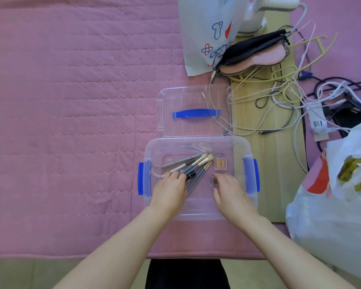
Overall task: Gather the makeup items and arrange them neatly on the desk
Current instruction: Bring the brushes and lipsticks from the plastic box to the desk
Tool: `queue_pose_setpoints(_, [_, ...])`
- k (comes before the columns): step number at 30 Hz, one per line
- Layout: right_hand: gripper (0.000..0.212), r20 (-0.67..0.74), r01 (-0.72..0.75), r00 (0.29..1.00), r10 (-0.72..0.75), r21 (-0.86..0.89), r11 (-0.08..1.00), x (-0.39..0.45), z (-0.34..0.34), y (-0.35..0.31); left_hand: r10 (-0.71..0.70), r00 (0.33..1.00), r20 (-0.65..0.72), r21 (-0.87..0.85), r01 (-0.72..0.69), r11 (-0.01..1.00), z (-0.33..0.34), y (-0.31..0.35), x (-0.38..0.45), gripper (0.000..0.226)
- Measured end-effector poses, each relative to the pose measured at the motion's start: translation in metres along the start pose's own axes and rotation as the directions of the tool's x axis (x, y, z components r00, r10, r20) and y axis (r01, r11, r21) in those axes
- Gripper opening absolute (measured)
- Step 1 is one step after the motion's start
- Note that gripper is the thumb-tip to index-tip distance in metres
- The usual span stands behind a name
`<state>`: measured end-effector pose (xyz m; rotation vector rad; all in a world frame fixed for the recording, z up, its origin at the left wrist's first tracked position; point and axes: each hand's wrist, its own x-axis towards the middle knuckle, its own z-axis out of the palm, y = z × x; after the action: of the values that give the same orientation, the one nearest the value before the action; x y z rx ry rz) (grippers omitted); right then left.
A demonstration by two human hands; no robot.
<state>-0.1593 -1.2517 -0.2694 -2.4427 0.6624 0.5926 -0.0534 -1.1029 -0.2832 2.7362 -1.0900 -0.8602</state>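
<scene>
Left grip (pixel 171 189) reaches into the box (pixel 198 214) palm down, fingers curled over the handle ends of the brushes (pixel 193 166); looks like it clamps the bundle, fingertips hidden under the knuckles; right grip (pixel 227 189) also in the box, palm down, fingers bent round a small clear item (pixel 214 180) at their tips; whether it is pinched or just touched I cannot tell; both forearms bare, coming in from the bottom edge.

Box is clear plastic with blue side latches (pixel 141 178), sitting on a pink quilted bed (pixel 71 101); its lid (pixel 194 111) with a blue handle lies flat just beyond it; a pale wooden board (pixel 279 174) runs along the box's right side; cables (pixel 283 90) tangled on it; an eye mask (pixel 256 51) and a printed bag (pixel 206 28) further back; white plastic bag (pixel 342 205) at right.

Brushes fan out from the left grip toward upper right, bristle tips near a small compact (pixel 221 163); compact lies just beyond the right fingers, apart from them.
</scene>
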Motion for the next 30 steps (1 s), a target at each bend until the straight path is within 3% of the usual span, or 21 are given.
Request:
queue_pose_setpoints(4, [0.036,0.084,-0.080,0.993,0.082,-0.026,0.996,0.022,0.012,0.007,-0.078,0.995,0.063,0.001,0.079,0.997,0.003,-0.001,0.024,0.027])
queue_pose_setpoints(8, [0.059,0.051,-0.106,0.993,0.109,-0.055,0.993,0.051,0.018,0.013,-0.155,0.984,0.091,0.015,0.154,0.988,0.007,-0.011,0.046,0.026])
queue_pose_setpoints(12, [0.070,0.087,-0.042,0.994,0.067,-0.261,0.964,0.070,0.024,0.016,-0.169,0.981,0.092,0.021,0.168,0.986,0.010,-0.014,0.066,0.037])
queue_pose_setpoints(16, [0.066,0.097,-0.039,0.992,0.080,-0.368,0.929,0.081,0.029,0.017,-0.138,0.987,0.085,0.138,0.126,0.982,0.012,-0.008,0.079,0.036])
queue_pose_setpoints(22, [0.051,-0.050,-0.029,0.999,0.007,-0.450,0.893,0.092,0.037,0.020,-0.152,0.985,0.085,0.217,0.131,0.967,0.019,-0.007,0.079,0.039])
queue_pose_setpoints(25, [0.059,-0.084,-0.026,0.996,-0.015,-0.464,0.885,0.091,0.037,0.023,-0.167,0.983,0.077,0.193,0.149,0.970,0.025,-0.009,0.079,0.041])
queue_pose_setpoints(27, [0.071,-0.035,-0.016,0.999,0.001,-0.431,0.902,0.088,0.031,0.017,-0.174,0.982,0.069,0.173,0.160,0.972,0.028,-0.009,0.079,0.040])
queue_pose_setpoints(30, [0.067,0.073,-0.006,0.996,0.041,-0.427,0.904,0.084,0.023,0.010,-0.174,0.984,0.048,0.136,0.166,0.977,0.028,-0.008,0.080,0.032])
